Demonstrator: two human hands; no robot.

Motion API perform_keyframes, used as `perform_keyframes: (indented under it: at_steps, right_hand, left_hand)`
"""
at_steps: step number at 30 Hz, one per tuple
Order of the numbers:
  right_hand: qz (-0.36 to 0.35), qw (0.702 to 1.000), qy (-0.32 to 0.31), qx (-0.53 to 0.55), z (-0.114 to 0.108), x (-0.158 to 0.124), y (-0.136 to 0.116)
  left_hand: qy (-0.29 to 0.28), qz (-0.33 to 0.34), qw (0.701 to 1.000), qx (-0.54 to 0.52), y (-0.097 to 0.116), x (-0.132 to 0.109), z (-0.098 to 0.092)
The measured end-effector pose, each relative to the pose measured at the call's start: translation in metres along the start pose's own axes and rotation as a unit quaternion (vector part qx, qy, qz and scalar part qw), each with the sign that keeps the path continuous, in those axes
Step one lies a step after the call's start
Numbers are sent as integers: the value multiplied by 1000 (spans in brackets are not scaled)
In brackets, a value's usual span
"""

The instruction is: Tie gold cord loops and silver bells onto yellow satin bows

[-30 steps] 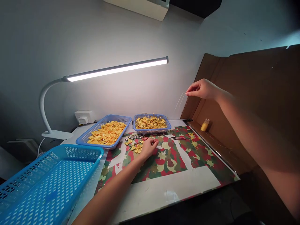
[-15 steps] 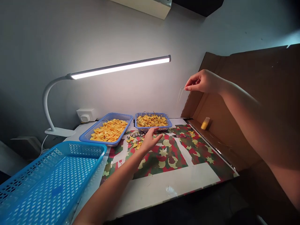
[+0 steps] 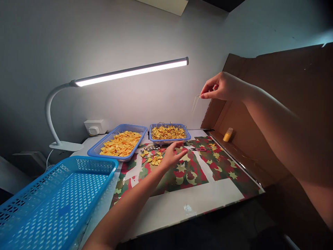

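Observation:
My right hand (image 3: 222,86) is raised high over the table, thumb and forefinger pinched on a thin looped gold thread (image 3: 195,103) that hangs down from it. My left hand (image 3: 173,155) hovers low over the patterned mat (image 3: 208,163), fingers stretched out and holding nothing. It is just right of a few loose yellow bows (image 3: 154,159) and small silver bells (image 3: 149,149), and in front of the small blue basket (image 3: 168,132) of yellow pieces with gold threads.
A larger blue tray (image 3: 120,143) of yellow bows sits left of the small basket. A big light-blue basket (image 3: 54,194) stands at the near left. Red scissors (image 3: 198,149) lie on the mat. A desk lamp (image 3: 130,72) arches overhead. Cardboard (image 3: 273,114) walls the right, with a yellow bottle (image 3: 228,134).
My left hand has lifted off the bows, opened and moved right and forward. My right hand has risen a little with the thread.

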State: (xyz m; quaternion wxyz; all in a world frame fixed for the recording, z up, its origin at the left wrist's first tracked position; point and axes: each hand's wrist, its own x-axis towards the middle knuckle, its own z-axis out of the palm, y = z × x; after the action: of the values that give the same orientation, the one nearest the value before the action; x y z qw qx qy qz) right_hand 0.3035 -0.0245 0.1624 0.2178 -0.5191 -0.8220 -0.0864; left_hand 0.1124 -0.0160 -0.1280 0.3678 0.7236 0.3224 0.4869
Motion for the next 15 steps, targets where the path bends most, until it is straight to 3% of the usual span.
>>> perform_keyframes:
  at_steps: [6,15]
  right_hand:
    - [8,1000,-9,-5,0,-1,-5]
    - [31,999,-21,-13,-1,-6,-9]
  left_hand:
    - [-24,-57,996,-63,-8,6,-3]
    - [-93,-79,986,-117,-5,2,-2]
